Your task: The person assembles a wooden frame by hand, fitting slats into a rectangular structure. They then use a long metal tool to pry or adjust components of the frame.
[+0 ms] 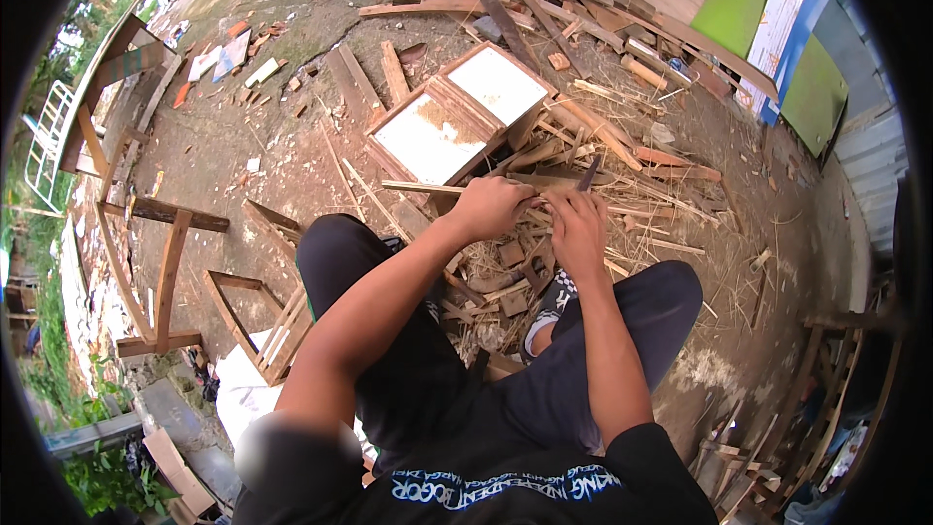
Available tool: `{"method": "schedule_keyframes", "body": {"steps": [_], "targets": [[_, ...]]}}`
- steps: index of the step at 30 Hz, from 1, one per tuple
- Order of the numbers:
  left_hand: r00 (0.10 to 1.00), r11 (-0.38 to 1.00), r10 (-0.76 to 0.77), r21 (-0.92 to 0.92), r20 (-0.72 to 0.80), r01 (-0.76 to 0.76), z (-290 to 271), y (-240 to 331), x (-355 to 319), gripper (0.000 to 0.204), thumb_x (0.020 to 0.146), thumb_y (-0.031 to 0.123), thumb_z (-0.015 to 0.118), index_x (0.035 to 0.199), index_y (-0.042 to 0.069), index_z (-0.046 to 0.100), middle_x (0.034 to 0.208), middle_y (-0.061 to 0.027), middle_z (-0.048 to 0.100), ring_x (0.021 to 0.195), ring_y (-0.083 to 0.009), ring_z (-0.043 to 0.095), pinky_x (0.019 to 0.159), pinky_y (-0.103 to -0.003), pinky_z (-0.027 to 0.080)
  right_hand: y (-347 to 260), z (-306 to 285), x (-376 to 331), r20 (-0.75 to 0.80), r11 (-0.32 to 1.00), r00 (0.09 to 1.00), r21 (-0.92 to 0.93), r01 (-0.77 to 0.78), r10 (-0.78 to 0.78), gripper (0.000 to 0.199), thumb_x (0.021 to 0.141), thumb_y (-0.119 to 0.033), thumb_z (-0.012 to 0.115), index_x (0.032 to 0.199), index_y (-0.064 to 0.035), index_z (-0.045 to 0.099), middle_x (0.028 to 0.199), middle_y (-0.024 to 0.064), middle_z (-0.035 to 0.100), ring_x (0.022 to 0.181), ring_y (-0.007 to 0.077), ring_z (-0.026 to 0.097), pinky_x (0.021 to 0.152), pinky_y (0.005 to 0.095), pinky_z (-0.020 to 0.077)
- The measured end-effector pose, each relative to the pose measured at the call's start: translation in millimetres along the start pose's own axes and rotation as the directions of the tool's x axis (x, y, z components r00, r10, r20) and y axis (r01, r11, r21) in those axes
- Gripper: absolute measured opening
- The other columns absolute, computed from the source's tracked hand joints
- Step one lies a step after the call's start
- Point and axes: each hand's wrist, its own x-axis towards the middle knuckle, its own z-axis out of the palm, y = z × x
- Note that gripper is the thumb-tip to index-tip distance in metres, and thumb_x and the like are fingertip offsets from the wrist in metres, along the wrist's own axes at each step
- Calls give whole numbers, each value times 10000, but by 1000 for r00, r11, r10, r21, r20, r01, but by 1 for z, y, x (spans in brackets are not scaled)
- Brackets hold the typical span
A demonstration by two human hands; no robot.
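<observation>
Left hand (491, 206) grips a thin wooden strip (428, 189); right hand (580, 229) clenches a dark blade (588, 173) just beside it.

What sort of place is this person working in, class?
Probably an outdoor woodworking yard: bare dirt ground, scattered brown wooden planks, two white-panelled wooden frames, and curved unfinished wooden frame pieces standing nearby.
</observation>
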Motion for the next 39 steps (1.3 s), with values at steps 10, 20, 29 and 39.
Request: {"method": "schedule_keyframes", "body": {"steps": [10,20,29,39], "targets": [[896,899,-418,-212,-150,383,-32,-49,30,317,1018,350,601,1158,103,742,905,-179,748,897,-397,718,799,-481,551,5,19,-44,-201,902,880,136,-411,431,339,1000,-136,651,1328,-50,643,1238,205,606,1178,409,572,1001,516,453],[817,769,-576,-324,20,551,-18,-124,64,393,1021,366,624,972,11,783,727,-148,696,690,-275,669,717,-411,522,78,109,-137,552,554,472,20,-832,687,293,985,-202,690,1209,-15,719,1137,202,717,1039,375,701,865,478,556],[865,751,-488,-449,117,484,-21,-135,66,410,1030,358,650,902,-13,768,644,-44,635,611,-151,569,620,-346,459,87,156,-183,604,534,307,-238,-811,735,498,997,-239,678,1451,-62,576,1616,188,399,1459,390,421,1158,486,436],[851,671,-462,-529,249,519,-34,-137,65,417,1008,412,693,997,13,811,661,14,611,602,-91,506,584,-297,408,81,175,-177,655,601,281,-331,-727,701,516,1014,-251,660,1471,-45,543,1572,190,421,1425,385,451,1116,500,488]]}}
